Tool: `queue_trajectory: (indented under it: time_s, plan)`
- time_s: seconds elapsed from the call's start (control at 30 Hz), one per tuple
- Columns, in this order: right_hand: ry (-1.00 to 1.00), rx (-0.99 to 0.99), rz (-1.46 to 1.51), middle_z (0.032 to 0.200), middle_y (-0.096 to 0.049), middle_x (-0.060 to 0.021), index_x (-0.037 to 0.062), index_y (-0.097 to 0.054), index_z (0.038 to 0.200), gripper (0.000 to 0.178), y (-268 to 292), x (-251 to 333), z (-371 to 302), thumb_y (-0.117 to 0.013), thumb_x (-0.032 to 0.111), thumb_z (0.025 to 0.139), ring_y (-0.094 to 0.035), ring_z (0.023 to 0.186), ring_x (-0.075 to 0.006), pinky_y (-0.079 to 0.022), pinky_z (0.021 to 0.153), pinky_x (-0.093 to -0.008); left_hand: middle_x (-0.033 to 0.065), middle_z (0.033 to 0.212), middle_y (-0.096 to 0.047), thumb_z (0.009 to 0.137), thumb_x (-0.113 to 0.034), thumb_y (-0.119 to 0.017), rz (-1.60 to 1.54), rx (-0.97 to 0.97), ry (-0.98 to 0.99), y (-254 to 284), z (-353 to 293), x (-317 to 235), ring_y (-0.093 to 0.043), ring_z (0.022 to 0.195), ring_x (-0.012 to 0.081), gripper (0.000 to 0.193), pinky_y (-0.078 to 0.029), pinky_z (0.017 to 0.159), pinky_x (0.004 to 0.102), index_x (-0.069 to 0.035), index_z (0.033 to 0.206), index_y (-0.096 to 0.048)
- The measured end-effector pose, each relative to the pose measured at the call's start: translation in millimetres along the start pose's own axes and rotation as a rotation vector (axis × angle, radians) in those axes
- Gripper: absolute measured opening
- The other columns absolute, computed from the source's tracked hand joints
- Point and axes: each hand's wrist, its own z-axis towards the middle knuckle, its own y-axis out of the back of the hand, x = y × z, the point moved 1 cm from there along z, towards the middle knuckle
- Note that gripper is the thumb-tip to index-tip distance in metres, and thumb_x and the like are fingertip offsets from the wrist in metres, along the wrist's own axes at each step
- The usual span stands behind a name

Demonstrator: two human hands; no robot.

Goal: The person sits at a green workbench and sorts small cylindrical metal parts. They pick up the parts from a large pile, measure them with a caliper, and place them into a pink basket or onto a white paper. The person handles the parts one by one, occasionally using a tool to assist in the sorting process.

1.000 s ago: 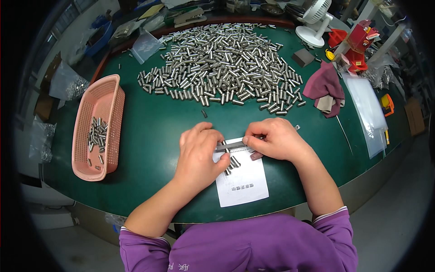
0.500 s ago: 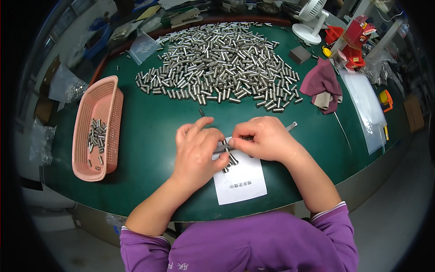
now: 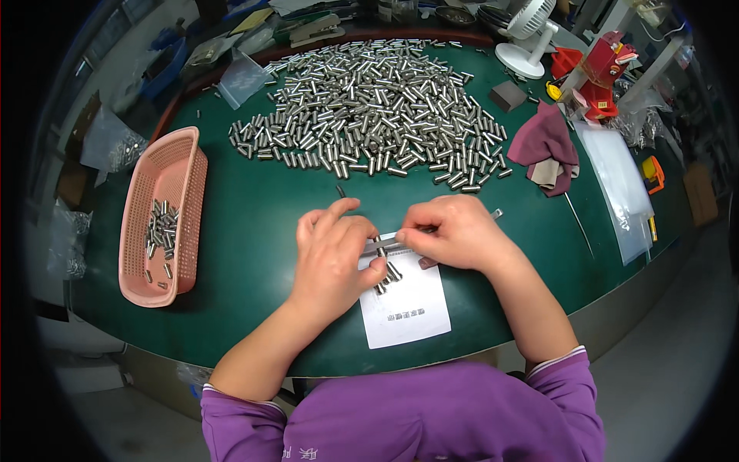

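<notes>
My right hand is closed round a steel caliper, its thumb and fingers on the slide; the caliper's bar sticks out past the knuckles on the right. Between the thumb and index finger of my left hand is a short metal pin, held upright at the caliper's jaws. Whether the jaws touch the pin is too small to tell. Beneath both hands lies a white sheet of paper with print on it. Several loose pins rest on the paper, partly hidden by my left thumb.
A large heap of metal pins covers the table's far middle. To the left stands a pink plastic basket with several pins inside. One stray pin lies beyond my left hand. On the right are a maroon cloth, clear plastic bags and a white fan.
My right thumb and fingers have shifted slightly right along the caliper, so more of its metal shows between the hands. My left hand keeps nearly the same pinch.
</notes>
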Motion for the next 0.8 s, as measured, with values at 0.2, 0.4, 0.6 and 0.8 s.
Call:
queue_trajectory:
  time_s: [0.2, 0.4, 0.6, 0.8]
  plan:
    - [-0.028, 0.029, 0.019, 0.066, -0.067, -0.0053, 0.0083, -0.072, 0.081, 0.016, 7.7, -10.3, 0.6, -0.073, 0.024, 0.081, -0.065, 0.055, -0.0188, -0.05, 0.053, -0.0304, 0.001, 0.091, -0.064, 0.06, -0.007, -0.079, 0.008, -0.021, 0.018, 3.6, -0.2, 1.6, -0.06, 0.116, 0.0296, 0.037, -0.037, 0.093, 0.0445, -0.01, 0.09, -0.06]
    - [0.109, -0.031, -0.056, 0.063, -0.066, -0.0045, 0.0115, -0.071, 0.079, 0.022, -12.3, 3.1, 4.7, -0.067, 0.033, 0.083, -0.065, 0.059, -0.0237, -0.05, 0.056, -0.0369, 0.001, 0.092, -0.065, 0.059, -0.007, -0.08, -0.016, -0.042, -0.01, 0.4, 1.0, 0.8, -0.061, 0.114, 0.0297, 0.037, -0.038, 0.092, 0.0433, -0.01, 0.091, -0.06]
    - [-0.044, 0.046, 0.115, 0.062, -0.065, -0.0045, 0.0111, -0.07, 0.081, 0.024, 2.7, -0.9, 1.2, -0.067, 0.034, 0.084, -0.065, 0.059, -0.0243, -0.049, 0.056, -0.037, 0.0014, 0.092, -0.066, 0.059, -0.007, -0.08, -0.069, -0.043, 0.031, 1.6, 1.1, 1.6, -0.062, 0.113, 0.0294, 0.038, -0.039, 0.093, 0.043, -0.01, 0.09, -0.06]
    - [-0.077, 0.047, 0.166, 0.063, -0.067, -0.0041, 0.0049, -0.071, 0.08, 0.013, 12.8, -13.6, 0.6, -0.071, 0.016, 0.086, -0.068, 0.055, -0.0108, -0.051, 0.051, -0.0222, 0.0018, 0.093, -0.067, 0.059, -0.007, -0.08, -0.083, -0.046, 0.024, 4.9, 1.7, 4.1, -0.062, 0.114, 0.0296, 0.037, -0.039, 0.092, 0.0425, -0.01, 0.09, -0.061]
